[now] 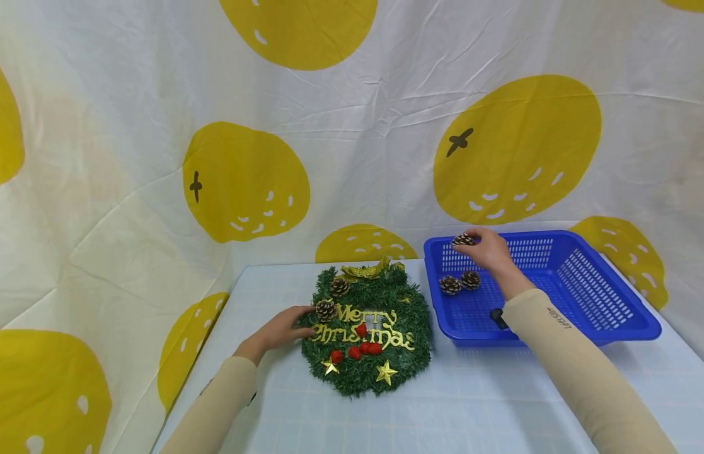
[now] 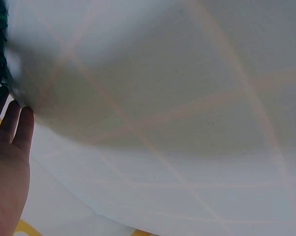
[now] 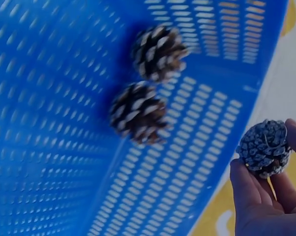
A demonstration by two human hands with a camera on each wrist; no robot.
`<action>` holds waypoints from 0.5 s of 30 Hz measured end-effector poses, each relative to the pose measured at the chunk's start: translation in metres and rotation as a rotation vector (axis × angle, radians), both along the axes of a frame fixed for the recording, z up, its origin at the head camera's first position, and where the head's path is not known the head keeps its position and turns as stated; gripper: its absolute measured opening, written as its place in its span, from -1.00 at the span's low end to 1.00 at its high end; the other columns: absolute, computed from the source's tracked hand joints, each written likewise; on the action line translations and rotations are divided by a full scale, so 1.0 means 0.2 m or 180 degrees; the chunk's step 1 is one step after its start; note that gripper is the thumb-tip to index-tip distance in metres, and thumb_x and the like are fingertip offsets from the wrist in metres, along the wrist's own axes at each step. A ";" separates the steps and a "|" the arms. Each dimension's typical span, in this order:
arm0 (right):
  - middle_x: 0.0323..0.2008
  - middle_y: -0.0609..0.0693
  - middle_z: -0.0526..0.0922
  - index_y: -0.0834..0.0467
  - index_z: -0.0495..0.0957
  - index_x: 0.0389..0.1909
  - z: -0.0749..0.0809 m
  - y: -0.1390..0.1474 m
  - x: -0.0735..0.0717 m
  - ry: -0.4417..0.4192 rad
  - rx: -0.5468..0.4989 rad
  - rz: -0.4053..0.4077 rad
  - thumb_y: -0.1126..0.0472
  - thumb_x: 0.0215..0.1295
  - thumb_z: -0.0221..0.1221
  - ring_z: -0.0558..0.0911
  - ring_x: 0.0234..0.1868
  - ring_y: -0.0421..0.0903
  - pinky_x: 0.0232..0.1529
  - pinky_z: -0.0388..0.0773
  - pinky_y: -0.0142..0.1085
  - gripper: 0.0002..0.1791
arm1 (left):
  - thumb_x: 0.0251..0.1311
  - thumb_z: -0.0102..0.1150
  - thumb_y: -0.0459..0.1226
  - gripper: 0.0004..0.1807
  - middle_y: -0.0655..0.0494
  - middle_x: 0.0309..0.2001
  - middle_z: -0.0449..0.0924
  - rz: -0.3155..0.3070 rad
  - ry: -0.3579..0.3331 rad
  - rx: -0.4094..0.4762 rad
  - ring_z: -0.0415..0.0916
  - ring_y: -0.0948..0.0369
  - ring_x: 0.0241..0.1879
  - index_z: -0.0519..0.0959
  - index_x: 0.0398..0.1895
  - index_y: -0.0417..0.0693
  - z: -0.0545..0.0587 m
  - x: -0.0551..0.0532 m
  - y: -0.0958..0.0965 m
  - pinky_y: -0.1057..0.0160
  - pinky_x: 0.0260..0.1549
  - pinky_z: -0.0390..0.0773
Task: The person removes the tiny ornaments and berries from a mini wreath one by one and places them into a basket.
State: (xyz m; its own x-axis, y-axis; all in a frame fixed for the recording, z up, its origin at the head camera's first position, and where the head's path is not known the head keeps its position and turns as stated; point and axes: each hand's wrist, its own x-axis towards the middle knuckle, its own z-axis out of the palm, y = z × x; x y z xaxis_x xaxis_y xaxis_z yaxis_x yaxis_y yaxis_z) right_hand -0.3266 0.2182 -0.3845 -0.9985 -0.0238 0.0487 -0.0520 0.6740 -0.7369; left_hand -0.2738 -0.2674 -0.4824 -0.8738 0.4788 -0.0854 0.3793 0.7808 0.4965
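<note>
Here I log: one pinecone (image 1: 462, 239), pinched between thumb and fingers of the right hand (image 1: 492, 252); one wreath (image 1: 357, 376), against the left hand (image 1: 283, 326), fingers extended.

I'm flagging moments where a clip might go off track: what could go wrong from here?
The pine cone pinched by the right hand could slip, perhaps striking the rim of the blue basket. The left hand touches the edge of the wreath, so a nudge might shift it. The right forearm reaches over the basket's near side and could bump it.
</note>
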 end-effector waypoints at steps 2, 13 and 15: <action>0.29 0.44 0.29 0.40 0.26 0.37 -0.02 0.02 -0.01 -0.0031 0.0079 -0.0004 0.04 0.36 0.21 0.26 0.28 0.40 0.20 0.32 0.25 -0.27 | 0.31 0.21 -0.04 -0.29 -0.23 0.35 0.31 0.0015 -0.0014 -0.0008 0.22 -0.17 0.35 0.30 0.41 -0.21 0.00 0.00 0.00 -0.18 0.31 0.24; 0.23 0.49 0.33 0.50 0.27 0.31 -0.13 0.11 -0.03 -0.0276 0.0389 -0.0142 0.12 0.33 0.21 0.32 0.22 0.44 0.17 0.36 0.23 -0.30 | 0.32 0.21 -0.07 -0.30 -0.24 0.35 0.31 0.0038 -0.0023 -0.0035 0.21 -0.17 0.35 0.29 0.41 -0.23 0.01 0.01 0.01 -0.18 0.31 0.23; 0.24 0.50 0.32 0.50 0.27 0.31 -0.13 0.11 -0.04 -0.0292 0.0427 -0.0150 0.12 0.33 0.21 0.30 0.23 0.45 0.18 0.35 0.24 -0.30 | 0.32 0.21 -0.07 -0.30 -0.23 0.35 0.31 0.0040 -0.0018 -0.0042 0.21 -0.17 0.35 0.29 0.41 -0.23 0.01 0.01 0.01 -0.18 0.31 0.24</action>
